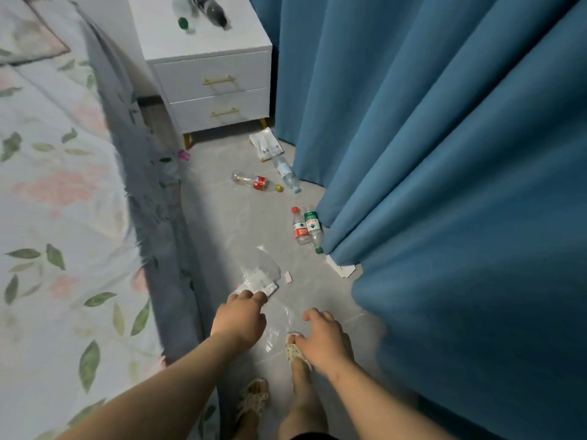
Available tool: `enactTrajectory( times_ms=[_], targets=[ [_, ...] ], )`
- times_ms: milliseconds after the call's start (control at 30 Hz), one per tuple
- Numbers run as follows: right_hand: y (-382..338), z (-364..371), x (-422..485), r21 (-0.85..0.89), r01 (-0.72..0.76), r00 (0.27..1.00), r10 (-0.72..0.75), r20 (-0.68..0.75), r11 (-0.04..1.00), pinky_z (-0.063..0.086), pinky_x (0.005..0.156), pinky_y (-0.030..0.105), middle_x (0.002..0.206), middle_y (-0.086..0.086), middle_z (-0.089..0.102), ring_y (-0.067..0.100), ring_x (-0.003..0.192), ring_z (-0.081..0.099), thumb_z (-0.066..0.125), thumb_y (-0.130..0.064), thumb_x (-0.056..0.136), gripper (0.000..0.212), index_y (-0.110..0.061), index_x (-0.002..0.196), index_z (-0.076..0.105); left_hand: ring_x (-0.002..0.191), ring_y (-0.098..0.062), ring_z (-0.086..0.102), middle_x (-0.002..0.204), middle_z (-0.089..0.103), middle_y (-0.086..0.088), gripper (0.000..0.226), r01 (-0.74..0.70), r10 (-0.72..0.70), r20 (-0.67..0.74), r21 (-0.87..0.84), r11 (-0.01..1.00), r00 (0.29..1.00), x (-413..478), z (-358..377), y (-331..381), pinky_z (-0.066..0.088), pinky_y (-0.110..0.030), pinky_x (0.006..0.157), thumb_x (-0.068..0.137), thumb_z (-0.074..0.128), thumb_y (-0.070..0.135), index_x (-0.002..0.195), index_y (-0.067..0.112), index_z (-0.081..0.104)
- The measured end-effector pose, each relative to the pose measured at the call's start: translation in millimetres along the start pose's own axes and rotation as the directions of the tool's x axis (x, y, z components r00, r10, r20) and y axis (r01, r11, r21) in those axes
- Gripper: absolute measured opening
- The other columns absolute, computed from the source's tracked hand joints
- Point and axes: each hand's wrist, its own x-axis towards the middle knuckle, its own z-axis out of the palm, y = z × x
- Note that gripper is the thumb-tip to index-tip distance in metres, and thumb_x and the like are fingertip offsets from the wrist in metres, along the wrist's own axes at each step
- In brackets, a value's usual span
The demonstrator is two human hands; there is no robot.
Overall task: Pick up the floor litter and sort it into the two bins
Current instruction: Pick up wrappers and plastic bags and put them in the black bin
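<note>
Left hand (pixel 239 315) fingertips on clear plastic wrapper (pixel 259 276) — grip unclear; right hand (pixel 324 336) loosely curled, empty, near — red-label bottle (pixel 300 227) farther right.

Bottles (pixel 203 9) on nightstand blurred, cut off, card (pixel 341 268) half under curtain (pixel 444 154)

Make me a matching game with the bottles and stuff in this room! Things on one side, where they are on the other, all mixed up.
Things:
1. red-capped bottle
2. dark bottle
3. clear plastic bag
4. white card

Places:
A. on top of the white nightstand
B. on the floor just beyond the left hand
C. partly under the blue curtain hem
D. lying side by side with a green-labelled bottle

Pairs: 1-D, 2-A, 3-B, 4-C
</note>
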Motion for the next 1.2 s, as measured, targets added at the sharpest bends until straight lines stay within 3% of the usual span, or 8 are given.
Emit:
enactTrajectory(
  times_ms=[400, 567, 767, 900, 1067, 1133, 1200],
  targets=[
    [29, 21, 192, -0.26, 0.168, 0.969, -0.11, 0.222, 0.951, 0.037, 0.098, 0.033, 0.134, 0.003, 0.046, 0.024, 0.122, 0.046, 0.05, -0.026, 0.091, 0.039, -0.022, 0.13, 0.045, 0.129, -0.024, 0.04, 0.142, 0.042, -0.002, 0.044, 0.296, -0.289, 0.07, -0.154, 0.943, 0.955, 135, 73, -35, 0.038, -0.035, 0.103, 0.096, 0.04, 0.025, 0.14, 0.025, 0.037],
    [58, 52, 259, -0.319, 0.201, 0.963, -0.128, 0.238, 0.926, 0.036, 0.1, 0.035, 0.135, 0.005, 0.045, 0.026, 0.124, 0.044, 0.051, -0.027, 0.091, 0.04, -0.021, 0.13, 0.044, 0.127, -0.025, 0.041, 0.139, 0.044, -0.002, 0.044, 0.295, -0.291, 0.047, -0.16, 0.942, 0.956, 189, 125, -46, 0.038, -0.035, 0.103, 0.095, 0.042, 0.027, 0.139, 0.025, 0.038],
    [106, 144, 333, -0.436, 0.267, 0.947, -0.15, 0.285, 0.859, 0.034, 0.1, 0.033, 0.139, 0.003, 0.041, 0.025, 0.127, 0.038, 0.05, -0.027, 0.09, 0.046, -0.023, 0.135, 0.039, 0.13, -0.021, 0.038, 0.144, 0.039, 0.001, 0.045, 0.311, -0.299, 0.097, -0.136, 0.941, 0.949, 234, 224, -80, 0.037, -0.033, 0.106, 0.096, 0.043, 0.026, 0.14, 0.026, 0.036],
    [124, 209, 376, -0.444, 0.327, 0.929, -0.199, 0.311, 0.835, 0.03, 0.104, 0.039, 0.152, 0.002, 0.019, 0.026, 0.136, 0.025, 0.052, -0.028, 0.089, 0.058, -0.03, 0.142, 0.028, 0.128, -0.023, 0.04, 0.143, 0.038, -0.001, 0.044, 0.257, -0.249, 0.126, -0.046, 0.965, 0.96, 270, 283, -111, 0.036, -0.035, 0.104, 0.096, 0.041, 0.022, 0.139, 0.025, 0.036],
    [131, 279, 442, -0.435, 0.406, 0.898, -0.263, 0.353, 0.804, 0.022, 0.11, 0.051, 0.157, -0.005, -0.016, 0.032, 0.145, -0.003, 0.063, -0.04, 0.084, 0.081, -0.041, 0.146, 0.01, 0.136, -0.025, 0.029, 0.149, 0.029, -0.002, 0.047, 0.2, -0.2, 0.004, 0.034, 0.979, 0.98, 332, 339, -146, 0.031, -0.035, 0.107, 0.093, 0.042, 0.017, 0.14, 0.023, 0.035],
    [131, 294, 467, -0.442, 0.435, 0.89, -0.302, 0.341, 0.785, 0.019, 0.111, 0.052, 0.157, -0.007, -0.019, 0.031, 0.145, -0.006, 0.065, -0.046, 0.08, 0.088, -0.042, 0.146, 0.008, 0.139, -0.03, 0.029, 0.15, 0.032, -0.008, 0.051, 0.138, -0.13, -0.104, 0.075, 0.988, 0.986, 350, 355, -160, 0.034, -0.04, 0.106, 0.083, 0.057, 0.017, 0.133, 0.019, 0.045],
    [133, 302, 487, -0.483, 0.473, 0.878, -0.351, 0.326, 0.737, 0.018, 0.111, 0.052, 0.156, -0.007, -0.02, 0.031, 0.145, -0.005, 0.066, -0.049, 0.077, 0.092, -0.042, 0.146, 0.006, 0.126, -0.036, 0.05, 0.134, 0.053, -0.015, 0.061, 0.091, -0.065, -0.182, 0.136, 0.986, 0.981, 368, 366, -175, 0.049, -0.044, 0.092, 0.059, 0.077, 0.024, 0.117, 0.018, 0.055]
  ],
)
